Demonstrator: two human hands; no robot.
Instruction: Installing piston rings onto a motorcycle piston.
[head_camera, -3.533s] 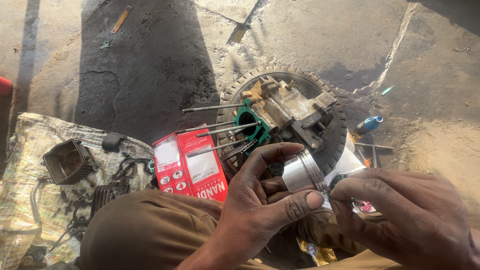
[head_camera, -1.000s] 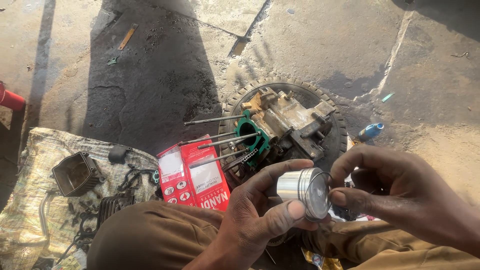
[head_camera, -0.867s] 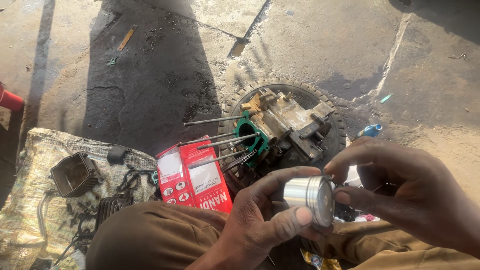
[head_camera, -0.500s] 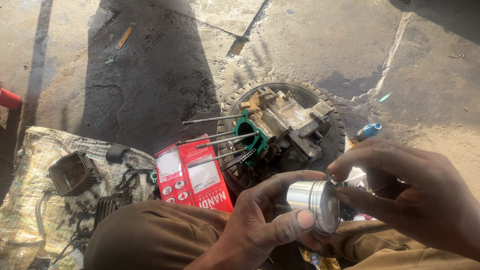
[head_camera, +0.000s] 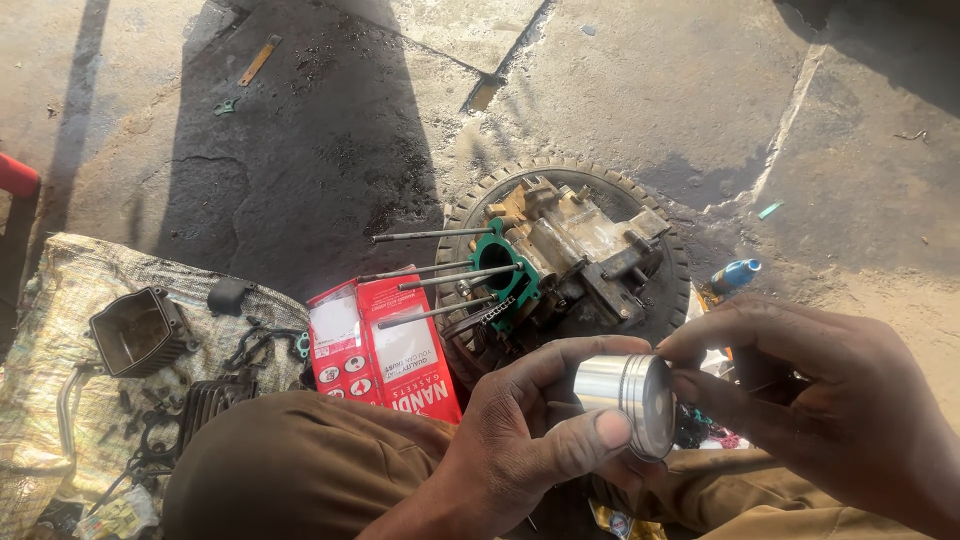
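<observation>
Your view has drifted slightly since the earlier frames: the concrete floor (head_camera: 620, 90) and the things on it sit in nearly the same places, so the change lies in your hands, not in the scene. The tyre (head_camera: 672, 238) remains in the centre of the frame with the engine block (head_camera: 580, 245) resting in it. The block's green gasket (head_camera: 500, 265) and four long studs (head_camera: 430, 282) point toward the left of the frame. The red gasket packet (head_camera: 385, 345) lies just left of the block, touching your knee. On the woven sack (head_camera: 60, 300) at the lower left, the dark cylinder cover (head_camera: 138, 332) is unmoved.

What has changed is the grip. A few seconds ago your right hand (head_camera: 830, 400) sat lower and covered the work; it has since risen to the right of the piston (head_camera: 630, 398), its fingertips meeting the piston's upper right rim. Your left hand (head_camera: 520, 440) has kept its hold, thumb across the lower skirt and fingers curled behind. The piston has been turned, so more of its ringed end is exposed for handling.

The piston is at the lower centre of the frame, above your lap and clear of the floor. Its long axis runs nearly level, left to right across the frame, tilted slightly downward at the right. The ringed end appears to face right toward your right hand, though glare on the metal makes the end face hard to read.

Left hand: closed around the piston. Right hand: narrow pinch at the piston's rim.
</observation>
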